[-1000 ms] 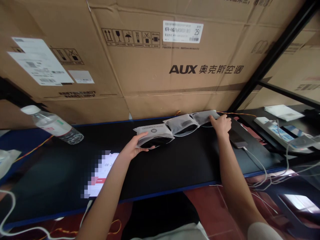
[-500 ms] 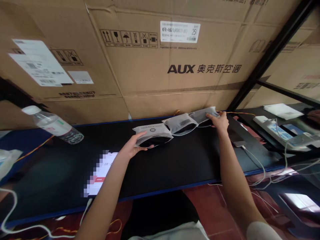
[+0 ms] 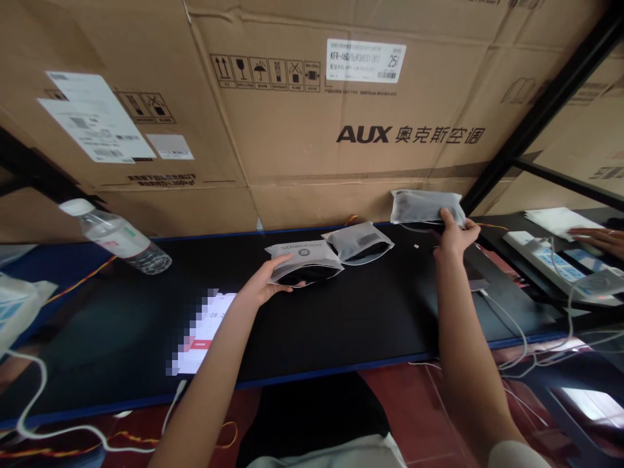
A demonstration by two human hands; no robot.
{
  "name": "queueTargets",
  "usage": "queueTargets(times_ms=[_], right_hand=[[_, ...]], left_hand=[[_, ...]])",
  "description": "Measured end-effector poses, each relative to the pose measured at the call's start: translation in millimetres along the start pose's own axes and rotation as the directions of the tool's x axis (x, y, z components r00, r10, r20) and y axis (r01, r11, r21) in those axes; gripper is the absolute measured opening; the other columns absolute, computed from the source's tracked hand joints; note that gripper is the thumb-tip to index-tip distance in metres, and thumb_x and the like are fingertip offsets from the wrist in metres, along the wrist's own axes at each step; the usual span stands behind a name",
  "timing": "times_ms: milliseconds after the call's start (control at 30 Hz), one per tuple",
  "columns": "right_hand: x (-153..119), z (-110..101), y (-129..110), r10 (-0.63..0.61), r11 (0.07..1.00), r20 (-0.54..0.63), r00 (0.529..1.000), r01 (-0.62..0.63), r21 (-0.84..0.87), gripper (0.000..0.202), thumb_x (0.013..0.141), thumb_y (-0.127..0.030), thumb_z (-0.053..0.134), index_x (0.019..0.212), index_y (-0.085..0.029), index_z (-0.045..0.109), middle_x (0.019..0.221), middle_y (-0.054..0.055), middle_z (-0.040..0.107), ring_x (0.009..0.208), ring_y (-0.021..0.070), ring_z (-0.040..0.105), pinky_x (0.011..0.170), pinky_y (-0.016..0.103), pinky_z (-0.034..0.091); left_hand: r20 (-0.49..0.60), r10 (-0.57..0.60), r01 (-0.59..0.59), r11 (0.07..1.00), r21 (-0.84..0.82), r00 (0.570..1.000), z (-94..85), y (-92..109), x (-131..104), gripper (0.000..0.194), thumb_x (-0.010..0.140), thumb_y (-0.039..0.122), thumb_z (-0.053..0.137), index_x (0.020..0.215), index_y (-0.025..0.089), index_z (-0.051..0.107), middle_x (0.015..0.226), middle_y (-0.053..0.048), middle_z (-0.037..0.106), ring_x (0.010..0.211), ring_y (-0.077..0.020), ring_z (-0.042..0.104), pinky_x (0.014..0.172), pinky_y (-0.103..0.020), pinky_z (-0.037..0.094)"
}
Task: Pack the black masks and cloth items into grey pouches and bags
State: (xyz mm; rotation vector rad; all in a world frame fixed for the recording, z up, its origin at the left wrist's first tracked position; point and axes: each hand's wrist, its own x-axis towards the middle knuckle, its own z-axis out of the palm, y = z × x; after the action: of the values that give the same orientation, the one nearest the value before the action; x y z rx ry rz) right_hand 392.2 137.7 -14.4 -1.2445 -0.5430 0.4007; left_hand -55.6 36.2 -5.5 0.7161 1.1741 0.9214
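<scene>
Three frosted zip pouches with something dark inside are in the head view. My left hand (image 3: 270,279) grips the near end of the left pouch (image 3: 312,260), thumb on top and fingers under it; its mouth gapes toward me. Just right of that lies the middle pouch (image 3: 358,242), flat on the black table (image 3: 341,325) and touched by neither hand. My right hand (image 3: 455,234) pinches the right pouch (image 3: 422,207) at its right end, holding it raised against the cardboard, apart from the other two.
A large cardboard box (image 3: 292,149) stands behind the table. On the left are a water bottle (image 3: 117,237) and a lit phone (image 3: 209,331). At right are a power strip (image 3: 546,260), cables, a dark phone (image 3: 475,279) and another person's hand (image 3: 602,240).
My right hand has lifted the right pouch up and to the right, away from the middle pouch. My left hand keeps its hold. Another person's hand shows more at the right edge.
</scene>
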Motion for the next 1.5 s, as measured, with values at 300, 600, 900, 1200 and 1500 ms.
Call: queueTargets(times_ms=[300,600,900,1200,1500], right_hand=[[-63.5,38.8,-1.3,0.178,0.964,0.431,0.885,-0.07,-0.256,0.065,0.058,-0.061,0.088,0.097,-0.021,0.056,0.096,0.006,0.068,0.089,0.0247,0.068,0.068,0.037,0.061],[-78.6,35.6,-11.0,0.316,0.732,0.521,0.793,0.145,-0.665,0.086,0.068,-0.085,0.07,0.124,-0.021,0.059,0.13,0.019,0.066,0.118,0.0392,0.065,0.094,0.053,0.058],[-75.7,35.5,-6.1,0.421,0.887,0.577,0.7,-0.186,-0.422,0.065,0.061,-0.046,0.092,0.11,-0.016,0.062,0.12,0.014,0.069,0.1,0.0295,0.071,0.057,0.039,0.069],[-34.7,23.7,15.7,0.266,0.905,0.288,0.92,-0.135,-0.405,0.075,0.056,-0.055,0.091,0.112,-0.018,0.055,0.123,0.014,0.063,0.1,0.0288,0.07,0.061,0.041,0.066],[-40.4,23.1,16.6,-0.05,0.644,0.275,0.96,0.241,-0.726,0.083,0.075,-0.077,0.067,0.122,-0.011,0.057,0.136,0.03,0.055,0.134,0.0476,0.046,0.113,0.062,0.034]], left_hand=[[0.009,-0.006,0.006,1.0,0.015,1.0,1.7,-0.5,0.0,0.06,0.078,0.046,0.083,0.128,0.015,0.072,0.136,-0.019,0.069,0.085,-0.0327,0.079,0.043,-0.026,0.059],[0.004,0.007,-0.007,0.999,0.031,1.0,2.8,-1.0,-1.8,0.056,0.08,0.044,0.082,0.127,0.016,0.071,0.139,-0.02,0.067,0.085,-0.0314,0.079,0.045,-0.027,0.059],[0.008,0.016,-0.017,0.989,0.15,1.0,5.6,-5.6,0.2,0.066,0.082,0.054,0.077,0.135,0.017,0.066,0.128,-0.019,0.073,0.085,-0.0315,0.079,0.046,-0.029,0.06],[0.016,0.164,-0.162,0.948,0.275,0.986,12.4,-21.5,-9.6,0.064,0.082,0.055,0.077,0.133,0.019,0.065,0.123,-0.017,0.074,0.08,-0.0273,0.076,0.038,-0.027,0.054],[-0.052,0.329,-0.309,0.923,0.232,0.943,11.7,-32.2,-18.9,0.098,0.082,0.05,0.08,0.161,0.026,0.027,0.147,-0.019,0.056,0.092,-0.0267,0.073,0.056,-0.033,0.063]])
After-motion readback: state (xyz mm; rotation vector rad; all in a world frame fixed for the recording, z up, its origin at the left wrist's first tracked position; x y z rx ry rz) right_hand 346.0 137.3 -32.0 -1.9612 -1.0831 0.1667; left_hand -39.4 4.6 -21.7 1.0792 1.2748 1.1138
